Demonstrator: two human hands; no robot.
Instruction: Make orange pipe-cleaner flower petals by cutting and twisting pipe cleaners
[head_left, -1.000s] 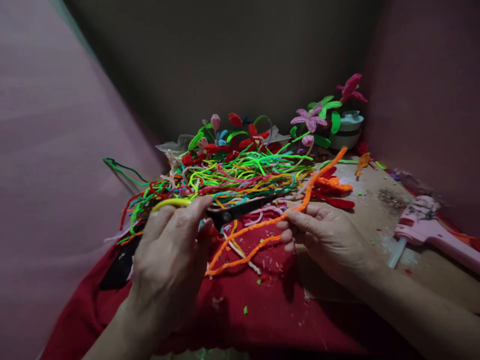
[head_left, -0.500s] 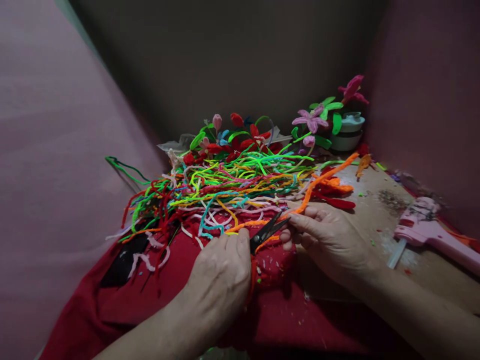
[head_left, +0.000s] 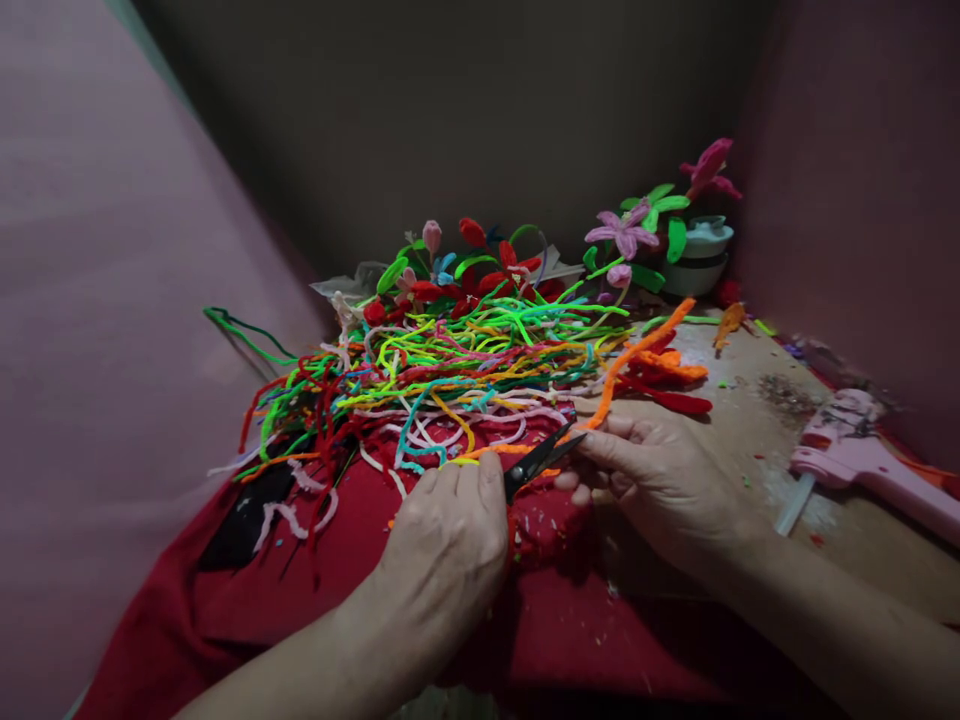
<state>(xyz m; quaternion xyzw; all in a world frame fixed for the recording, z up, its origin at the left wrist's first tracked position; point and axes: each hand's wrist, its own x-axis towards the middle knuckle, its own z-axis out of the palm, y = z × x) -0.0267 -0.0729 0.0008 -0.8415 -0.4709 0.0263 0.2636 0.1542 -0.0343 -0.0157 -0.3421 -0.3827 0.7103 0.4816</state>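
My left hand (head_left: 454, 535) is closed around the handles of black scissors (head_left: 534, 464), whose blades point to the upper right, slightly apart. An orange fuzzy stem (head_left: 624, 372) rises from the fingertips of my right hand (head_left: 652, 475), which pinches it close beside the blade tips. More orange stem lies just behind the scissors, by my left fingers; whether it is the same piece is unclear. Beyond my hands spreads a heap of colourful fuzzy stems (head_left: 480, 350). Red cloth (head_left: 300, 630) lies beneath my left forearm.
A pink glue gun (head_left: 862, 455) rests at the right on a brown board (head_left: 750, 420). Fuzzy flowers stand behind the heap, including a pink one (head_left: 622, 232) near a pale round container (head_left: 697, 270). A black item (head_left: 247, 525) lies at the left.
The upper end of the orange stem has shifted a little left and down. The scissors and my left hand have moved slightly right, with the blades across the stem near my right fingertips.
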